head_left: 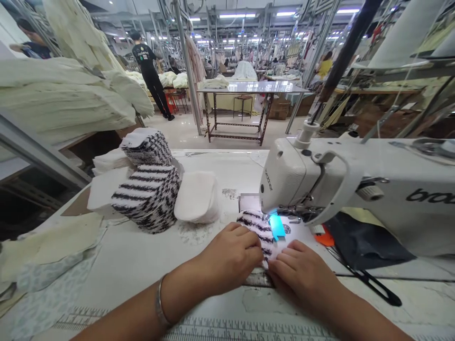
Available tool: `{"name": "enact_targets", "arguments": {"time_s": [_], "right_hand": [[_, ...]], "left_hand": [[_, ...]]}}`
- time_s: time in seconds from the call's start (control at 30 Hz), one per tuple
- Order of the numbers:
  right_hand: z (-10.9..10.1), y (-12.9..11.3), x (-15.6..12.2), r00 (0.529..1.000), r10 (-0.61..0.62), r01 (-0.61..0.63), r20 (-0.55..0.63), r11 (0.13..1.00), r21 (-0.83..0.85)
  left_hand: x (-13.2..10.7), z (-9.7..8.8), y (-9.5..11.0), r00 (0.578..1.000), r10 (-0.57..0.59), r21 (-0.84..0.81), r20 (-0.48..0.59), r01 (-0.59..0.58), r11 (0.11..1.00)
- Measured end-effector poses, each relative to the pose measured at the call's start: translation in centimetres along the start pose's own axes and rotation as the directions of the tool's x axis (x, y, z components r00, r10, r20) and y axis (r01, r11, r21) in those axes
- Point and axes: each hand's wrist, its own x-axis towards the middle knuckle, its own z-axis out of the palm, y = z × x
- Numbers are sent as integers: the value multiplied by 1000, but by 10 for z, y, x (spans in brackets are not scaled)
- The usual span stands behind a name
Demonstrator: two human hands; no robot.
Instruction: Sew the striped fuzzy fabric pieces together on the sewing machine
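My left hand (232,255) lies curled on a small black-and-white striped fabric piece (256,226) on the sewing table, its fingers pressing the piece down. My right hand (300,272) sits right beside it, fingers bent and pressed on the near edge of the same piece. The piece runs under the lit needle area (280,222) of a white sewing machine (320,180). A blue guide (276,227) sits just past my fingertips. A bracelet circles my left wrist (160,303).
Stacks of striped cut pieces (149,194) and white cut pieces (199,196) stand to the left on the table. Pale fabric (46,246) lies at the near left. Dark cloth (366,241) lies under the machine arm. A person (149,71) stands far back by tables.
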Motion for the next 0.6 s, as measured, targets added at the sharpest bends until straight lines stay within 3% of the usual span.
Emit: {"name": "enact_targets", "arguments": {"time_s": [0.17,0.43,0.6], "right_hand": [[-11,3,1,993,65,-58,-101,996,74],[-20,4,4,961,201,-169,-190,971,169],[-19,4,3,967,162,-131,-196,978,162]], "left_hand": [[4,2,11,983,-109,-31,-147,106,994],[9,12,19,955,-64,-43,-289,54,998],[10,10,15,950,-125,-157,-287,82,984]]}}
